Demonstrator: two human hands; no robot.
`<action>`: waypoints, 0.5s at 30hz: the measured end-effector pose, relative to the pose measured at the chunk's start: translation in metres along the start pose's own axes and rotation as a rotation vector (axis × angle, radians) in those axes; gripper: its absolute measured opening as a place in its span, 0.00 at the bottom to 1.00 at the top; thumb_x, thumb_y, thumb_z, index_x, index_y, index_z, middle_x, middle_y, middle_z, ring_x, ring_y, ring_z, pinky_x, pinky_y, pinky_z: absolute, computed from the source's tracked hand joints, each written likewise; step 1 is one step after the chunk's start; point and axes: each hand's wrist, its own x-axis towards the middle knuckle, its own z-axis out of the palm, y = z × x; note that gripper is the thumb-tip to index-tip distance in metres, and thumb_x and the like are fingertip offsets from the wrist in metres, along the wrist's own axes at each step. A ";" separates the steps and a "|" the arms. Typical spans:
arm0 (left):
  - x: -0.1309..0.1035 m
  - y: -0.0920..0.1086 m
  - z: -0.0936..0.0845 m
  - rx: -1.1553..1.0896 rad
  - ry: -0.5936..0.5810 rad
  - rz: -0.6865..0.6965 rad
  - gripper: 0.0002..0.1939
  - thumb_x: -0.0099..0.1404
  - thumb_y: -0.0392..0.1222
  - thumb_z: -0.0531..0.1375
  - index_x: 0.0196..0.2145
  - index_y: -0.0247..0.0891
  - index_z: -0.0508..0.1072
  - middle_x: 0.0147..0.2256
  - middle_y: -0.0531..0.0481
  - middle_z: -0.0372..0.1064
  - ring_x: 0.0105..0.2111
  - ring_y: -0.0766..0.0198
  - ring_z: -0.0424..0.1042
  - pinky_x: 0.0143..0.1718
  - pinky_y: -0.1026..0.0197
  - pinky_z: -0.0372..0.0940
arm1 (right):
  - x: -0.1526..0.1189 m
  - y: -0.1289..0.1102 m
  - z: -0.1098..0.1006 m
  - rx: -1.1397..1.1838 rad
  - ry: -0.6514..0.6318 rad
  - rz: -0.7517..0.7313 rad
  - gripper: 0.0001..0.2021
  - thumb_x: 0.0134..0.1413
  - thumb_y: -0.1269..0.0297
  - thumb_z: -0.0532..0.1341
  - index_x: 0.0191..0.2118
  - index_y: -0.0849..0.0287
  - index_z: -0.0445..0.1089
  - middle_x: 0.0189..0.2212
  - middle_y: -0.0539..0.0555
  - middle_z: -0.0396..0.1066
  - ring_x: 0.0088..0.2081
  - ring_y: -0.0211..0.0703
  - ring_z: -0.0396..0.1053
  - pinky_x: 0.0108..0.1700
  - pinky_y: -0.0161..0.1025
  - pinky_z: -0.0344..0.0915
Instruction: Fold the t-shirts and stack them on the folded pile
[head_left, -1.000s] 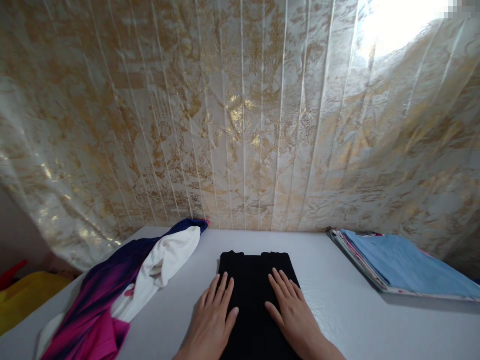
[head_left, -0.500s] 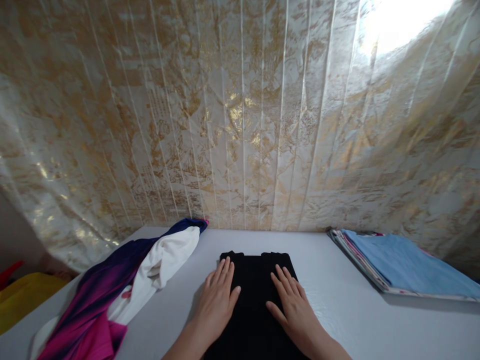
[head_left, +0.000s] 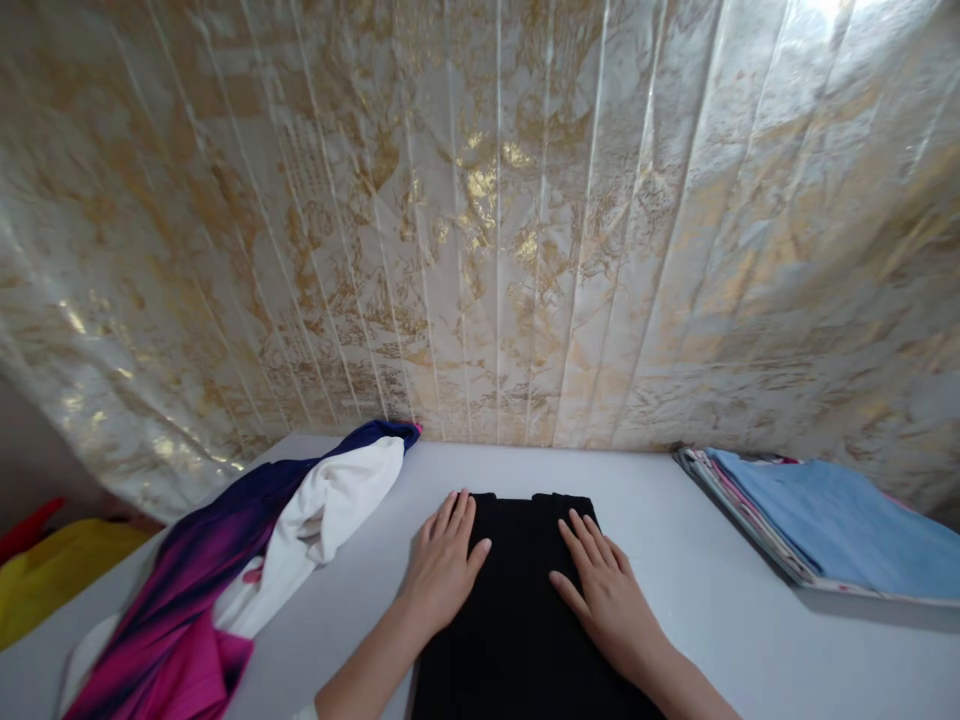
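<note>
Lying palm-down on a folded black garment (head_left: pixel 517 620), both hands are open, fingers stretched toward its far end and held fairly close, thumbs angled inward. The left hand (head_left: pixel 442 572) covers the garment's left edge up by the far corner; the right hand (head_left: pixel 606 592) sits along the right edge, the two well apart with black cloth between them. The garment lies flat on the white table (head_left: pixel 727 650), in the middle, running toward the wearer. Off to the left sprawls a crumpled purple and pink garment (head_left: pixel 199 575), a white cloth (head_left: pixel 341 505) bunched against it. Over on the right is a neat stack of folded fabric, light blue cloth (head_left: pixel 847 530) on top. Behind the table hangs a shiny gold-patterned curtain (head_left: pixel 450 250).
</note>
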 end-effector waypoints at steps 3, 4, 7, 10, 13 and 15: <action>-0.013 -0.005 0.003 -0.009 0.023 -0.082 0.29 0.72 0.49 0.43 0.66 0.32 0.48 0.66 0.41 0.40 0.66 0.53 0.40 0.60 0.47 0.51 | -0.001 0.015 0.001 0.058 0.029 0.095 0.32 0.61 0.48 0.46 0.65 0.63 0.52 0.67 0.60 0.47 0.67 0.53 0.42 0.61 0.53 0.52; -0.019 -0.008 0.002 0.001 0.029 -0.110 0.29 0.72 0.48 0.44 0.66 0.31 0.49 0.66 0.40 0.40 0.66 0.52 0.41 0.60 0.47 0.51 | -0.002 0.022 0.000 0.065 0.055 0.138 0.31 0.61 0.49 0.47 0.63 0.64 0.55 0.66 0.62 0.48 0.66 0.55 0.44 0.60 0.54 0.54; -0.040 -0.015 -0.007 0.053 0.007 -0.192 0.26 0.69 0.45 0.49 0.61 0.30 0.58 0.65 0.36 0.46 0.65 0.48 0.46 0.59 0.45 0.52 | -0.009 0.044 -0.004 0.069 0.126 0.206 0.24 0.58 0.50 0.50 0.52 0.62 0.67 0.59 0.64 0.61 0.60 0.60 0.57 0.55 0.55 0.59; -0.055 -0.011 -0.025 0.064 -0.011 -0.241 0.16 0.67 0.41 0.51 0.50 0.33 0.68 0.56 0.36 0.61 0.58 0.49 0.58 0.55 0.48 0.57 | -0.015 0.050 -0.015 0.116 0.132 0.183 0.18 0.57 0.51 0.51 0.41 0.57 0.70 0.48 0.61 0.69 0.47 0.57 0.66 0.48 0.53 0.63; -0.061 0.001 -0.043 0.029 -0.042 -0.246 0.07 0.66 0.38 0.52 0.38 0.37 0.69 0.44 0.43 0.66 0.48 0.54 0.66 0.48 0.53 0.60 | -0.016 0.040 -0.028 0.191 0.111 0.166 0.14 0.53 0.52 0.54 0.35 0.57 0.69 0.38 0.60 0.70 0.39 0.54 0.67 0.43 0.50 0.63; -0.062 0.009 -0.050 0.010 -0.068 -0.244 0.05 0.65 0.37 0.53 0.33 0.37 0.68 0.42 0.44 0.66 0.45 0.54 0.66 0.46 0.53 0.60 | -0.015 0.031 -0.036 0.308 0.056 0.189 0.10 0.51 0.54 0.54 0.32 0.56 0.65 0.33 0.57 0.70 0.35 0.50 0.67 0.39 0.46 0.64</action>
